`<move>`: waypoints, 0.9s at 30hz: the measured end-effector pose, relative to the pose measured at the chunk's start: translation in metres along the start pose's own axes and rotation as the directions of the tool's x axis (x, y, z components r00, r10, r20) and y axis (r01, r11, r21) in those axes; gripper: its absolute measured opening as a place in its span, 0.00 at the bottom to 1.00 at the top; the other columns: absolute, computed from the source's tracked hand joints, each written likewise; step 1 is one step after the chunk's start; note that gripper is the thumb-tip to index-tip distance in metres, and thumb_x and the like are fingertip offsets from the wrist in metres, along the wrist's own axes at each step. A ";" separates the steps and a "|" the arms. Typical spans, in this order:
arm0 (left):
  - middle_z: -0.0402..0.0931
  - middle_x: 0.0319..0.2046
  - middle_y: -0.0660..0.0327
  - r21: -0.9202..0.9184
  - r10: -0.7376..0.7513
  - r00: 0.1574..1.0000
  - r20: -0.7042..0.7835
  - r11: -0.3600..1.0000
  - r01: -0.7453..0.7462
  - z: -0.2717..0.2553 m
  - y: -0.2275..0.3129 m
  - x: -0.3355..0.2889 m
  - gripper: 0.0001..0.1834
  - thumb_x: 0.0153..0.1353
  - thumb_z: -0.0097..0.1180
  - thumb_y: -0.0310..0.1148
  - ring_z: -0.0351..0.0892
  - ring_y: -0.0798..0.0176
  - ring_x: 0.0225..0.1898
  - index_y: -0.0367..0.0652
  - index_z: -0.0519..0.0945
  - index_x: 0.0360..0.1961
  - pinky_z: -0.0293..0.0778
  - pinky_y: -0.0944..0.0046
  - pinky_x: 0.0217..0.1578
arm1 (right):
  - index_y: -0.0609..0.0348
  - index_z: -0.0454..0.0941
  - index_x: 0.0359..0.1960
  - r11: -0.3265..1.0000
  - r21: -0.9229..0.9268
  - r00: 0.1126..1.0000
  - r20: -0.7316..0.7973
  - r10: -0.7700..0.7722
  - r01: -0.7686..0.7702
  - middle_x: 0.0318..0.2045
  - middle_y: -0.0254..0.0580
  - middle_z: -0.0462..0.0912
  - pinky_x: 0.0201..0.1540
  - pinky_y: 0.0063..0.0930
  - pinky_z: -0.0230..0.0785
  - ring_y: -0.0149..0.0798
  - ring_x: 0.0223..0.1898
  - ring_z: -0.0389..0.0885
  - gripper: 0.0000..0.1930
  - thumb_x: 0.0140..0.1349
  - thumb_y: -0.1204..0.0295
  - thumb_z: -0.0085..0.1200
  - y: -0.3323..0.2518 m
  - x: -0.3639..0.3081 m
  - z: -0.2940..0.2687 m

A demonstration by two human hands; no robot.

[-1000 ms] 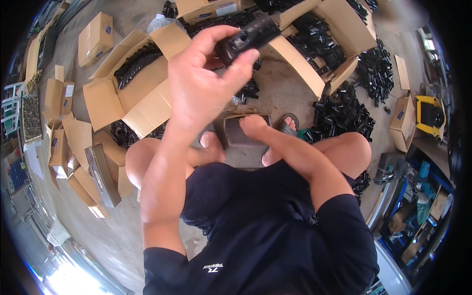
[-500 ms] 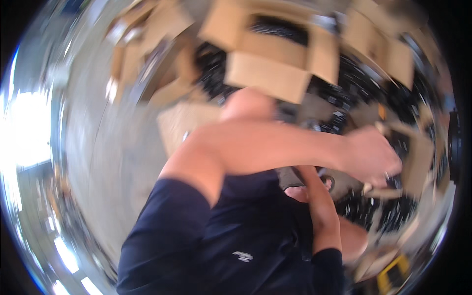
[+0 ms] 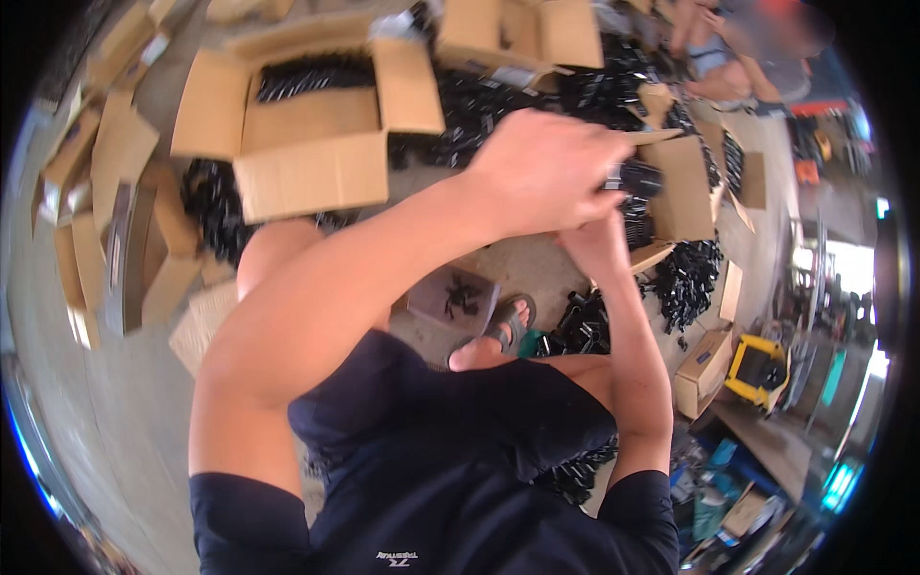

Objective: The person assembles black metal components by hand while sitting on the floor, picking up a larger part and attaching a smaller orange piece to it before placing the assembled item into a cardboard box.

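Observation:
My left hand (image 3: 551, 172) reaches across my body to the upper right, its fingers closed around a small black plastic part (image 3: 639, 178). Just beneath it, my right hand (image 3: 591, 241) is raised against the left hand; its fingers are hidden behind the left hand, so its grip cannot be made out. Both hands hover above a small open cardboard box (image 3: 685, 192) holding black parts. I sit on the floor with my knees up and a sandalled foot (image 3: 500, 332) below the hands.
A big open cardboard box (image 3: 316, 172) with black parts stands at the upper left, another box (image 3: 517, 34) at the top. A grey tray (image 3: 450, 299) lies by my foot. Black parts (image 3: 690, 278) are heaped on the right near a yellow case (image 3: 762, 369). Another person (image 3: 738, 53) sits top right.
My head has turned to the right. The left hand swung from the upper middle to the right with a black part; the right hand rose from the grey tray up to it.

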State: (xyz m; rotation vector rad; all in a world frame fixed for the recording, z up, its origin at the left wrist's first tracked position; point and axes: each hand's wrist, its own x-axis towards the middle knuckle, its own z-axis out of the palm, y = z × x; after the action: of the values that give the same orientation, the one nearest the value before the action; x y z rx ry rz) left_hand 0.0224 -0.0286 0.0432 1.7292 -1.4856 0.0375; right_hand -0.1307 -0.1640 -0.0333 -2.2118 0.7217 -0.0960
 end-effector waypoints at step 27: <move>0.85 0.36 0.58 0.185 0.166 0.986 -0.022 0.970 -0.159 0.039 0.026 -0.013 0.23 0.44 0.75 0.33 0.87 0.54 0.37 0.41 0.81 0.42 0.82 0.52 0.51 | 0.55 0.88 0.39 0.801 -0.206 0.658 -0.475 -0.584 0.562 0.43 0.36 0.86 0.44 0.33 0.75 0.44 0.41 0.81 0.11 0.53 0.78 0.67 -0.025 -0.046 -0.064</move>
State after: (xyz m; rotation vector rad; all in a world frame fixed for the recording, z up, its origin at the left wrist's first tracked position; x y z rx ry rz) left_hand -0.0216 -0.0397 0.0258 1.7350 -1.6354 0.3001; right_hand -0.1764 -0.1691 0.0357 -2.3958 0.2476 -1.0510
